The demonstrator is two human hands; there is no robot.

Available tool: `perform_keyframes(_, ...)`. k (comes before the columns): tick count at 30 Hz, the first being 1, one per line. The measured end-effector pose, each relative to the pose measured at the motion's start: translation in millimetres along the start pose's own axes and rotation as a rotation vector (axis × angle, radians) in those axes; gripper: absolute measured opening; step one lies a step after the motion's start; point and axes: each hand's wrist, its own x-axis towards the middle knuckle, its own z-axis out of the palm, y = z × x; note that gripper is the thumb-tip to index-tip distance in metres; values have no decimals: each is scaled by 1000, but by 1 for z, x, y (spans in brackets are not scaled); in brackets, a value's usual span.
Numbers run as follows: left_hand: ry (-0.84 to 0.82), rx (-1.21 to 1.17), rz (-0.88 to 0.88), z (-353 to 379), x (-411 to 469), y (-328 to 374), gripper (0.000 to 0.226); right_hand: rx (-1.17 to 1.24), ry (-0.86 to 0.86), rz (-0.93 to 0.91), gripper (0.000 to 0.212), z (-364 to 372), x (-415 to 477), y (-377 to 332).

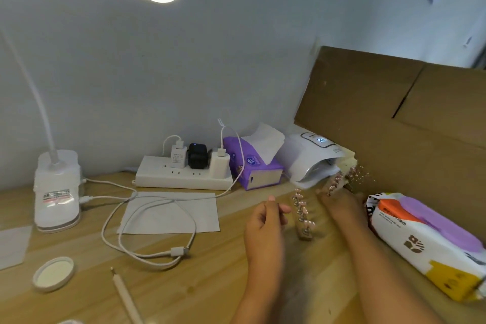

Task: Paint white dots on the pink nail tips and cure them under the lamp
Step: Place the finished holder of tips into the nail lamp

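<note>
A white nail-curing lamp with a lit display sits at the back of the wooden desk. My right hand, blurred, grips a stand of pink nail tips right at the lamp's mouth. A second stand of pink nail tips rests on the desk between my hands. My left hand hovers just left of that stand, fingers loosely curled and holding nothing. A pale dotting pen lies near the front left edge, next to a white round lid.
A white power strip with chargers and a purple tissue box line the wall. A wet-wipe pack lies right, against brown cardboard. A desk lamp base, a looped cable and a paper sheet occupy the left.
</note>
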Motion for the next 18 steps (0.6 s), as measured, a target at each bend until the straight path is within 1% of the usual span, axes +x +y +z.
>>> perform_keyframes(2, 14, 1, 1, -1, -1, 0, 41, 120, 56, -35, 47, 0, -4, 4)
perform_keyframes(4, 28, -10, -10, -1, -1, 0, 44, 308, 145, -77, 38, -1, -10, 9)
perform_keyframes(6, 32, -19, -14, -1, -1, 1, 46, 419, 116, -79, 29, -3, -10, 11)
perform_keyframes(8, 33, -18, -17, -1, -1, 0, 46, 438, 68, -69, 24, -3, -9, 11)
perform_keyframes(12, 27, -13, -24, -1, -1, 1, 46, 485, 77, -51, 23, -1, -5, 11)
perform_keyframes(14, 28, -15, -17, -1, -1, 0, 46, 413, 66, -58, 32, 0, -1, 10)
perform_keyframes(18, 10, -15, -4, -1, -2, 2, 46, 74, -33, 42, 45, 3, 2, 3)
